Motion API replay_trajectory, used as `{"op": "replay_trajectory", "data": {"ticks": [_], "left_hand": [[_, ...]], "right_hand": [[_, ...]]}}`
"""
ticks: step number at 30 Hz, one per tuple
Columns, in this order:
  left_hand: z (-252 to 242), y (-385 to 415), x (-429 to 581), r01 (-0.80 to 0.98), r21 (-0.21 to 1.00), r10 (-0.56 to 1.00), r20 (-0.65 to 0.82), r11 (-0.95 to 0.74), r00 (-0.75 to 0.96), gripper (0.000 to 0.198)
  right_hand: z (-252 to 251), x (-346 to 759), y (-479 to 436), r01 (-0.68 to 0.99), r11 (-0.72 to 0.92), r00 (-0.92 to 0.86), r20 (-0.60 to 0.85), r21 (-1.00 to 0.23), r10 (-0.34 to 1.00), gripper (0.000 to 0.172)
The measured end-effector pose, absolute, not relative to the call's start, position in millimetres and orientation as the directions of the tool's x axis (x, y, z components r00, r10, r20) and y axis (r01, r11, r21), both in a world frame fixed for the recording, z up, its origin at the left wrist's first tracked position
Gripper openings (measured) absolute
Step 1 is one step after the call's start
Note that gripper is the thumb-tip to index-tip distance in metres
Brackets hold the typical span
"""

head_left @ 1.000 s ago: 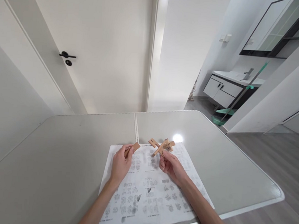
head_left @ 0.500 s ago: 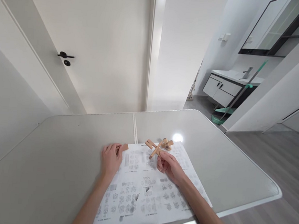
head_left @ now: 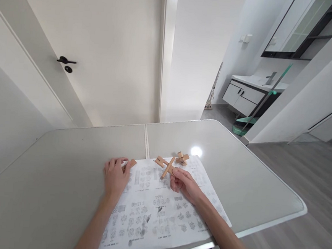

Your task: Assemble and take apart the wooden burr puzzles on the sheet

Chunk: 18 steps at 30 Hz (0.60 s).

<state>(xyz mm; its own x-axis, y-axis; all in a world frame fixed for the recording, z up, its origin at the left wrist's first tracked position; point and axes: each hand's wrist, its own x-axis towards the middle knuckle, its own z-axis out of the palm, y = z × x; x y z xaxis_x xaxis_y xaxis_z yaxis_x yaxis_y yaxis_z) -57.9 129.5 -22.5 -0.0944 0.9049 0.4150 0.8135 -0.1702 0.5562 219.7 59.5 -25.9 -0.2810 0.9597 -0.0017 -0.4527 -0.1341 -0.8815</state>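
Observation:
My right hand point(head_left: 184, 184) pinches the near end of two crossed wooden puzzle pieces point(head_left: 168, 168), holding them above the paper sheet. One is a flat notched bar point(head_left: 159, 161) with a dark mark on its far end; a slim stick lies across it. My left hand point(head_left: 116, 176) rests at the sheet's upper left corner, its fingers curled over another wooden piece point(head_left: 133, 163) whose end pokes out to the right. Just beyond the held pair, a small cross-shaped wooden assembly point(head_left: 182, 159) sits at the sheet's top edge. The printed instruction sheet point(head_left: 171, 205) lies under both hands.
The grey folding table point(head_left: 72, 178) has a metal-edged seam point(head_left: 146, 140) down its middle. A closed door point(head_left: 110, 58) and white wall stand behind it. Off to the right are a sink cabinet point(head_left: 243, 95) and a green broom and dustpan point(head_left: 240, 130).
The view has shifted slightly. My right hand has drawn the crossed pieces a little left, away from the loose cross-shaped assembly, which now shows more fully. My left hand has slid slightly left.

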Motion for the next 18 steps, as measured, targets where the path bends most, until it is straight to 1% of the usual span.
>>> {"op": "replay_trajectory", "data": {"ticks": [2,5,6,7,8,9,11,13,17,18], "left_hand": [[-17.6,123.7,-47.5,0.755,0.615,0.913,0.404,-0.228,-0.054,0.038],[-9.4,110.0,-27.7,0.624,0.727,0.946,0.316,-0.286,0.066,0.042],[-6.8,105.2,-21.4,0.453,0.854,0.966,0.209,-0.257,0.153,0.043],[-4.5,100.9,-15.8,0.29,0.937,0.961,0.126,-0.197,0.245,0.044],[-2.6,97.4,-11.3,0.172,0.975,0.95,0.081,-0.137,0.301,0.046],[-1.1,94.7,-7.9,0.085,0.993,0.939,0.049,-0.083,0.341,0.046],[-0.1,91.9,-4.1,0.012,1.0,0.929,0.02,-0.027,0.37,0.044],[-1.1,91.5,-3.2,0.001,1.0,0.928,0.011,-0.012,0.373,0.041],[-4.7,92.3,-2.3,-0.006,1.0,0.93,0.012,-0.011,0.367,0.039],[-5.1,92.0,-1.5,-0.008,1.0,0.931,0.014,-0.012,0.364,0.039]], "right_hand": [[-24.9,219.7,59.2,-0.438,-0.132,-0.3,0.007,-0.889,0.954,0.039],[-25.2,219.7,59.3,-0.409,-0.128,-0.333,0.016,-0.904,0.943,0.039],[-25.8,219.5,59.3,-0.397,-0.126,-0.343,0.019,-0.909,0.939,0.038],[-26.6,219.3,59.4,-0.384,-0.123,-0.353,0.022,-0.915,0.935,0.038],[-27.6,219.0,59.4,-0.37,-0.121,-0.365,0.024,-0.921,0.931,0.038],[-28.6,218.7,59.4,-0.355,-0.118,-0.376,0.026,-0.927,0.926,0.038],[-30.2,217.9,59.2,-0.328,-0.111,-0.398,0.031,-0.938,0.917,0.038],[-30.7,217.1,59.1,-0.309,-0.104,-0.415,0.036,-0.945,0.909,0.039],[-27.8,216.1,59.7,-0.322,-0.074,-0.398,0.065,-0.944,0.915,0.033],[-26.6,216.2,59.9,-0.332,-0.065,-0.397,0.077,-0.941,0.915,0.035]]}}
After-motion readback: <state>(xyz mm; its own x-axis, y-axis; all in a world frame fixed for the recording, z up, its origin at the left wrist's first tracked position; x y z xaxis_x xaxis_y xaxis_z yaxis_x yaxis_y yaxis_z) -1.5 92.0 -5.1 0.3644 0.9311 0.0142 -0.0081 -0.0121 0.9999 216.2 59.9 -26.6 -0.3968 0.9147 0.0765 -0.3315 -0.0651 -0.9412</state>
